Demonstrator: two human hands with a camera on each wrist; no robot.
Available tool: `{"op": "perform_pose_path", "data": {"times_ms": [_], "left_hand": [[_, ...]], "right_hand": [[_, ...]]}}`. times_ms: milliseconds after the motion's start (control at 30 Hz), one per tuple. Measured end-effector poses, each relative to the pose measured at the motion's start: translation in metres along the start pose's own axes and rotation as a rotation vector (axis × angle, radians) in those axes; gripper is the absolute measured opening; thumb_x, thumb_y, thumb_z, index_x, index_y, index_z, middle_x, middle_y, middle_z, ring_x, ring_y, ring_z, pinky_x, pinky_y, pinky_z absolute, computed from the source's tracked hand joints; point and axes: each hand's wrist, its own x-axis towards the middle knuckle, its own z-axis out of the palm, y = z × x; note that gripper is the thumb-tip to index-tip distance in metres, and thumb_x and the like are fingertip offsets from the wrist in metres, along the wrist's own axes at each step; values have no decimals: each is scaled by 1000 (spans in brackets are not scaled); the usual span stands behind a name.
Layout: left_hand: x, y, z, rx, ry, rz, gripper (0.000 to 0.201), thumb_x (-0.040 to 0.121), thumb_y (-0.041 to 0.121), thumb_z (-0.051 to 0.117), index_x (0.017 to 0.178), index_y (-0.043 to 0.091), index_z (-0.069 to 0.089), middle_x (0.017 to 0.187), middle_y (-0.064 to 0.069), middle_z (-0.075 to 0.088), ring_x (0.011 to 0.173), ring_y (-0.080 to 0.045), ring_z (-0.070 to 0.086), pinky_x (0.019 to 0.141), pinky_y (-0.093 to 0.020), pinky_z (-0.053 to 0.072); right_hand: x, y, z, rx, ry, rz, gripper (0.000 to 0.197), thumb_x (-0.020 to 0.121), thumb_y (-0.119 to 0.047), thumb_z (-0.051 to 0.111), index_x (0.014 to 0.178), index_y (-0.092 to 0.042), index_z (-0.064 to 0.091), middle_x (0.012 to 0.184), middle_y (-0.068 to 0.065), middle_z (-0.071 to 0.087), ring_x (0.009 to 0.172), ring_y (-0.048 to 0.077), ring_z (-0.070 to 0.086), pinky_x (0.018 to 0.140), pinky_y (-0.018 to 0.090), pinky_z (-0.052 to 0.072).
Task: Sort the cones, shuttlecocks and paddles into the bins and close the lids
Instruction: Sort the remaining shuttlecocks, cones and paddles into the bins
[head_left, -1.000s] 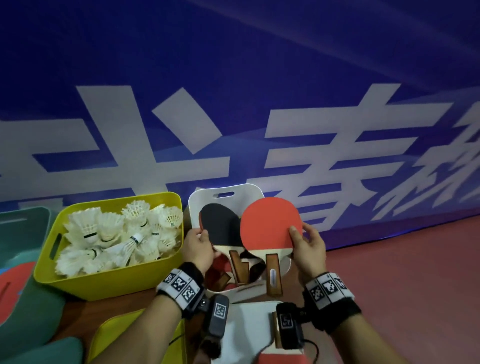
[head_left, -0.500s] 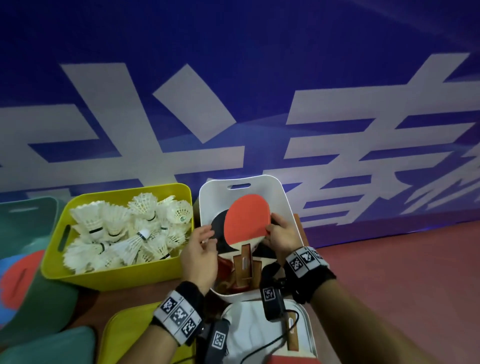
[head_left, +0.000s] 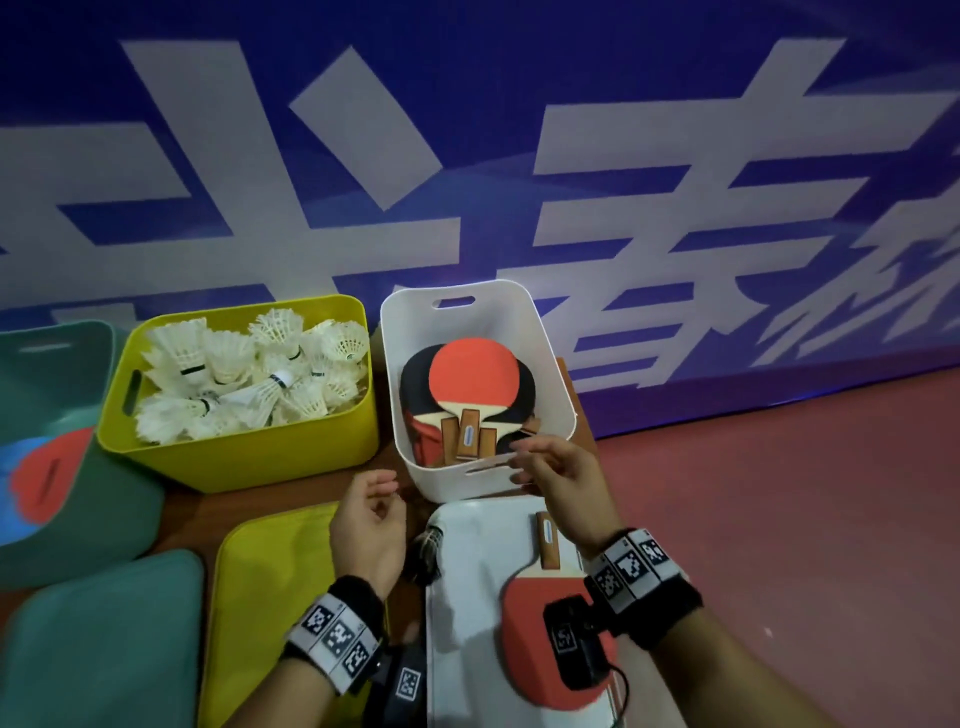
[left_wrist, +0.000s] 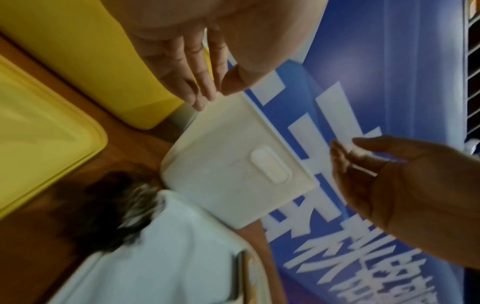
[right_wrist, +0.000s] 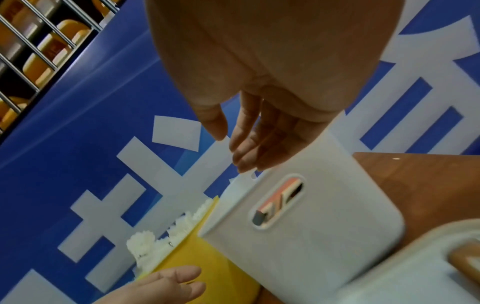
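Both hands, left hand (head_left: 368, 525) and right hand (head_left: 558, 470), hover loose-fingered, holding nothing, near the white plastic bin (head_left: 550, 364) of red and black wooden-handled paddles (head_left: 470, 384)

Paddles (head_left: 470, 384) now down inside the white bin (head_left: 558, 400), no longer held up. Left hand (head_left: 366, 525) and right hand (head_left: 563, 475) pulled back toward the near rim, fingers loose, holding nothing.

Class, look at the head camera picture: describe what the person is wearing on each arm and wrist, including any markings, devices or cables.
Both forearms are bare, with no sleeves. Each wrist carries a black band with a white strip of square black-and-white code markers: left wrist band, right wrist band. A small black camera box bearing its own marker hangs under each wrist; a thin black cable loops from the right one. The hands wear no gloves.
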Motion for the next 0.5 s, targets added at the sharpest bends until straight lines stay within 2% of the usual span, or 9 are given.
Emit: {"op": "perform_pose_path", "data": {"times_ms": [100, 133, 200, 267, 333, 400, 500], "left_hand": [[-17, -39, 8, 231, -147, -86, 24, 92, 20, 65, 115, 24, 60, 117, 2, 66, 106, -18, 62, 90, -40, 52], [-22, -52, 11, 315, -213, -105, 32, 91, 28, 67, 122, 25, 58, 123, 1, 64, 110, -20, 61, 92, -40, 52], [-30, -75, 18, 458, -330, -132, 51, 87, 41, 69, 134, 28, 52, 129, -1, 60, 116, -25, 58, 94, -40, 51], [-36, -89, 24, 553, -378, -152, 65, 84, 49, 68, 141, 31, 44, 132, -4, 56, 120, -29, 54, 96, -42, 50], [-37, -97, 28, 587, -361, -165, 66, 85, 50, 66, 143, 31, 41, 134, -6, 54, 121, -31, 53, 96, -43, 50], [-36, -102, 32, 559, -321, -176, 60, 87, 47, 65, 140, 31, 43, 131, -8, 56, 116, -33, 56, 92, -45, 51], [-37, -104, 35, 502, -298, -193, 52, 86, 41, 64, 134, 35, 46, 123, -5, 61, 106, -32, 62, 88, -46, 54]], "right_hand": [[-28, 30, -6, -79, -4, 18, 10, 93, -8, 62, 91, -13, 71, 86, 10, 74, 74, 18, 70, 68, 26, 53], [-35, 42, -9, -138, 13, 18, 10, 93, -10, 64, 88, -17, 70, 85, 7, 74, 75, 18, 70, 68, 26, 53], [-48, 64, -15, -322, 86, 12, 6, 92, -20, 66, 95, -19, 71, 91, -1, 73, 81, 14, 70, 71, 25, 54], [-58, 90, -24, -640, 154, 52, 26, 90, -35, 67, 113, -21, 69, 110, -2, 68, 98, 13, 65, 84, 23, 50], [-64, 118, -28, -912, 98, 218, 56, 85, -47, 69, 134, -24, 56, 129, 4, 56, 118, 23, 54, 96, 29, 42], [-67, 141, -28, -982, 0, 395, 79, 78, -51, 71, 146, -27, 38, 141, 9, 44, 130, 30, 43, 106, 36, 37], [-67, 159, -26, -993, -39, 471, 85, 77, -44, 73, 148, -31, 28, 143, 11, 38, 134, 32, 35, 110, 43, 38]]}}
